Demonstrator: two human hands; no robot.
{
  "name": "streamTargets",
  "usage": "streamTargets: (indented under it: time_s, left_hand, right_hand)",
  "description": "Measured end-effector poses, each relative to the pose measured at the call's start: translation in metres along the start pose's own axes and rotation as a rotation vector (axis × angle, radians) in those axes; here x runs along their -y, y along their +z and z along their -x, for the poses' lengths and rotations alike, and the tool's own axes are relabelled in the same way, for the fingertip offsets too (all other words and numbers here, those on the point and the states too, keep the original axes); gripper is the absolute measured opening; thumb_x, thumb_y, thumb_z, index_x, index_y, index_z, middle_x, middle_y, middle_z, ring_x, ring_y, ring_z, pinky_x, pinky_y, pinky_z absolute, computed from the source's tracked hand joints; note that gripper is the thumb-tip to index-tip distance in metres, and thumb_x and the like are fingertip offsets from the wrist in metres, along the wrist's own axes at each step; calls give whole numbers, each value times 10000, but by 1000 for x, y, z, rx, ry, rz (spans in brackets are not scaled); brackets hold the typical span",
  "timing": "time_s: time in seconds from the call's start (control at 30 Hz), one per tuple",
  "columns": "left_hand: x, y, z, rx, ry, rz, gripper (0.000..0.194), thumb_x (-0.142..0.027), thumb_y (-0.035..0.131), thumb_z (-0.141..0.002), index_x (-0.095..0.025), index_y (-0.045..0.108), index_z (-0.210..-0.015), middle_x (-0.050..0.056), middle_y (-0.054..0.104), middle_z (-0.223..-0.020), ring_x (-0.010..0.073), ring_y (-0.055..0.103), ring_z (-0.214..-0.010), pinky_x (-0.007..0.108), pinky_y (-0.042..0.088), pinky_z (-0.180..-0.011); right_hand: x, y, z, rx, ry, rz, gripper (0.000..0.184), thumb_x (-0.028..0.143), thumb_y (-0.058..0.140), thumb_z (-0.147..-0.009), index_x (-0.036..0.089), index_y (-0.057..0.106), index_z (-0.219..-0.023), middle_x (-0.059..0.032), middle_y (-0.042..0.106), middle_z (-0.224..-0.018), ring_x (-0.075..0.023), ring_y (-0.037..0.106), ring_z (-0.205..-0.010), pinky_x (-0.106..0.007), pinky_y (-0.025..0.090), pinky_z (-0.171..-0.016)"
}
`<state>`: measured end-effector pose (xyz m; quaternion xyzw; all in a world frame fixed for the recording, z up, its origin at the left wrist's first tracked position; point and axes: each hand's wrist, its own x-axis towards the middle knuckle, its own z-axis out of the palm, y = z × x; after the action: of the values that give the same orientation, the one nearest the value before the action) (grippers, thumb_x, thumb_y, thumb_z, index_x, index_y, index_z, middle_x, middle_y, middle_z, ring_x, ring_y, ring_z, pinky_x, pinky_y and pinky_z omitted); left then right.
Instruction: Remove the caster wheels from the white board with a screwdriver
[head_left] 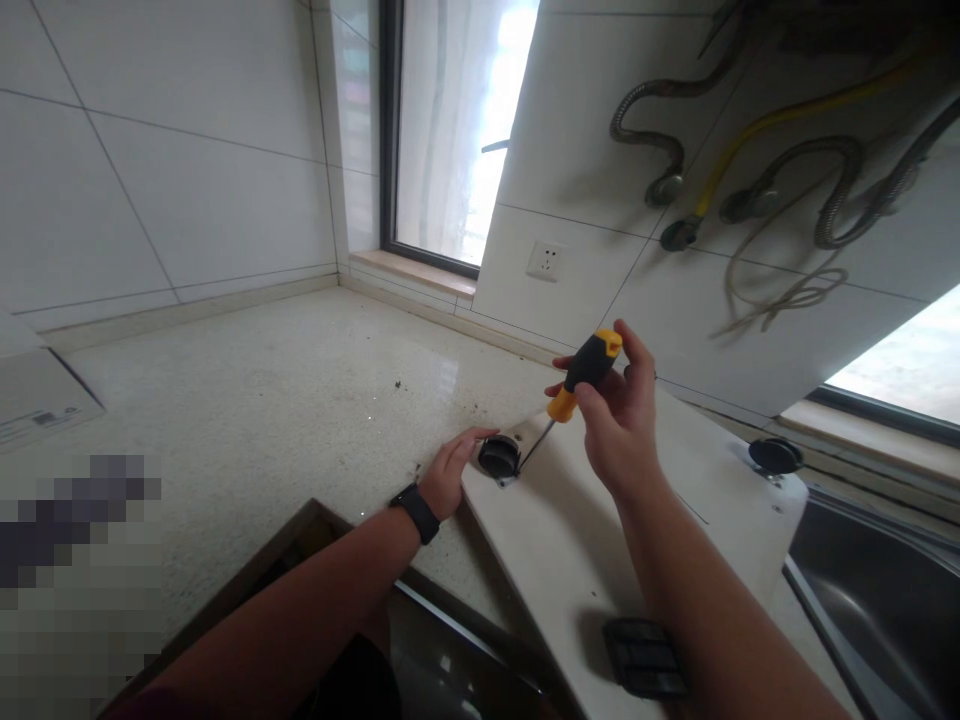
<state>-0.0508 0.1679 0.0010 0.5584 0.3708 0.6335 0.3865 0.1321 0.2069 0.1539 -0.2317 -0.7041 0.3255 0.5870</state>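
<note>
My right hand (622,410) is closed round the handle of a yellow-and-black screwdriver (592,365), its shaft slanting down to the left. The tip reaches the base of a black caster (498,457) at the near-left corner of a white panel (555,520). My left hand (448,472), a dark watch on its wrist, is at that same corner with its fingers against the caster's far side. Part of its grip is hidden. Another black caster (776,456) stands at the far right corner, and a third (645,657) is near my right forearm.
Underneath lies a speckled pale countertop (300,390) with small debris. A steel sink (877,590) is at the right. A wall socket (547,261), metal hoses (637,110) and a yellow pipe (795,110) are on the tiled wall. A box (45,400) sits at the left.
</note>
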Motion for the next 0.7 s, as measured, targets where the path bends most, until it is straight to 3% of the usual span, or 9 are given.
streamTargets:
  time_s: [0.1,0.23,0.33,0.57,0.7]
  left_hand:
    - [-4,0,0,5,13,-20,540,-503,360,-1089,-155,740,-1251,135,760,-1290,299,669,-1245,494,451,-1159]
    - [-4,0,0,8,21,-15,549,-518,362,-1085,-156,736,-1259,136,760,-1287,298,670,-1243,490,458,-1151]
    - [-3,0,0,3,13,-15,536,-508,366,-1086,-163,742,-1249,131,762,-1286,298,671,-1242,493,452,-1158]
    - [-5,1,0,2,5,-14,526,-507,369,-1082,-172,746,-1232,122,769,-1272,302,680,-1222,494,467,-1140]
    - [-4,0,-1,13,10,-18,528,-505,372,-1080,-166,744,-1243,133,764,-1279,309,675,-1230,503,470,-1129]
  right_hand:
    - [-2,-2,-1,-8,-32,92,767,388,781,-861,400,348,-1494,-50,629,-1102,-272,674,-1069,-525,629,-854]
    - [-2,-3,-3,-86,-79,258,914,393,946,-674,405,423,-1422,-20,556,-1020,-224,619,-816,-457,604,-679]
    - [0,-3,-3,-73,-21,217,847,395,895,-744,421,447,-1462,-7,570,-970,-203,600,-736,-443,595,-637]
    - [3,-2,2,-48,58,116,797,318,736,-882,398,349,-1574,-47,689,-1042,-256,696,-869,-540,658,-785]
    - [0,-6,-1,-62,58,178,677,340,744,-872,385,482,-1495,-49,639,-1111,-218,651,-827,-494,643,-761]
